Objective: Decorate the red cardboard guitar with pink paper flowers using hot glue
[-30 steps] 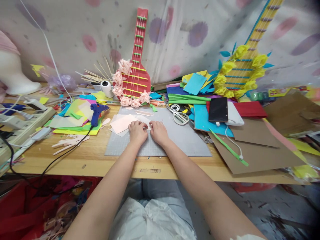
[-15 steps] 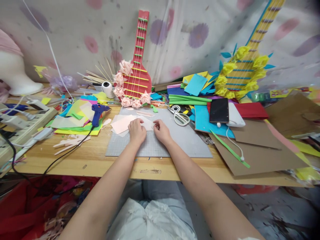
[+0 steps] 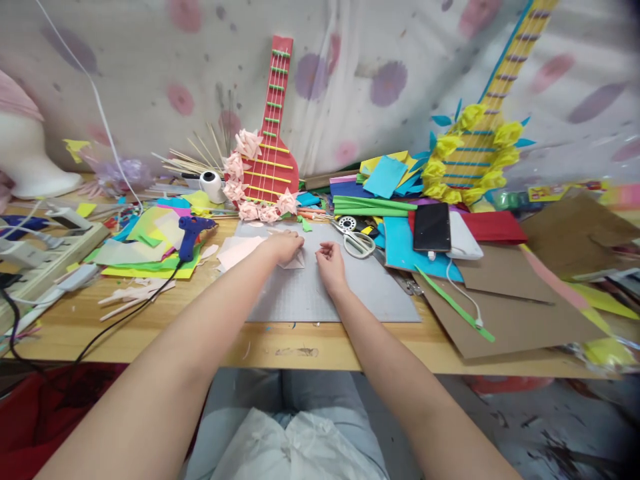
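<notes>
On the grey cutting mat (image 3: 370, 297), a whitish piece of paper (image 3: 296, 263) shows a pointed corner under the fingers of my left hand (image 3: 286, 248). Those fingers are bent together on the paper; their tips are partly hidden. My right hand (image 3: 330, 263) rests on the mat to the right, apart from the paper. Its fingers are curled in towards the thumb, and nothing shows between them. Pale pink paper sheets (image 3: 233, 253) lie left of my left hand, partly behind the forearm. Scissors with pale handles (image 3: 359, 245) lie beyond my right hand.
A blue glue gun (image 3: 190, 237) lies on coloured sheets at left, near a power strip (image 3: 75, 247). Behind the mat stands a red paper-flowered instrument (image 3: 275, 167); a yellow one (image 3: 470, 157) stands farther right. A phone (image 3: 431, 228) and brown cardboard (image 3: 500, 313) lie at right.
My left hand has moved right across the paper, its forearm now covering part of the pink sheets. My right hand has come off the paper, slightly to the right. The view has shifted a little.
</notes>
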Tool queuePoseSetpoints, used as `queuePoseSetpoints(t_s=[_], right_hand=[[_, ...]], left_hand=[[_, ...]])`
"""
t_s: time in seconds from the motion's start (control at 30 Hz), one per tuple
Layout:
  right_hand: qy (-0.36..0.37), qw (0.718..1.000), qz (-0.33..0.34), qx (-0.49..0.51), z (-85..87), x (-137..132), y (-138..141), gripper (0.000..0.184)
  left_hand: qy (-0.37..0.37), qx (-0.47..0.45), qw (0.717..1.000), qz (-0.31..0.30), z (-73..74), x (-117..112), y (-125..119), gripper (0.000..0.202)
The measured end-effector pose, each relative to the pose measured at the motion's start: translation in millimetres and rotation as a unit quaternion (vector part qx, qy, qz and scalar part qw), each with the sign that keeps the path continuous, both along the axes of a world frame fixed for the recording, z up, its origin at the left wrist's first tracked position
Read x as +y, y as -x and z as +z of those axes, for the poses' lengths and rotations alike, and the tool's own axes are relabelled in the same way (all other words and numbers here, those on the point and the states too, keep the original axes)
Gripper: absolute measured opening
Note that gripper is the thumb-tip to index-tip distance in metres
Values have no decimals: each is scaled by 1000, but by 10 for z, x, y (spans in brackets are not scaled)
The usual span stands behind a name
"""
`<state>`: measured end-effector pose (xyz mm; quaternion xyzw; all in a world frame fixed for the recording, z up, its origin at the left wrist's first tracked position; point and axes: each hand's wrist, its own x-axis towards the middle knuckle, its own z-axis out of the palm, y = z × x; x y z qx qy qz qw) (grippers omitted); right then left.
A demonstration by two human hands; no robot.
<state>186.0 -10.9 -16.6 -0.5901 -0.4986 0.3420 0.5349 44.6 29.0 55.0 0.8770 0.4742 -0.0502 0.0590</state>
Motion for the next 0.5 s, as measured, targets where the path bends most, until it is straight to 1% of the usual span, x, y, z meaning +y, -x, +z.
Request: queuePoseSetpoints(t_s=[0.07,0.17,0.3,0.37,0.43,0.5], right_hand=[[3,1000,-3,2,-6,-1,-13,22],[1,1000,2,-3,-5,-12,-15,22],[-1,1000,-3,-5,23,-27,-12,22],[3,1000,-14,-5,49,-33,-19,22],[0,999,-31,-6,79,-42,-28,22],[-14,999,-47,-14,103,-54,-33,21]], left_hand=[[16,34,999,20,52,-3,-61,44],[26,43,997,52,122,-9,-127,44],[-6,38,999,37,172,-3,-146,26],[-26,13,999,44,185,8,-125,17],[-46,-30,995,87,194,21,-87,13],[-68,-102,979,160,191,25,-41,15]])
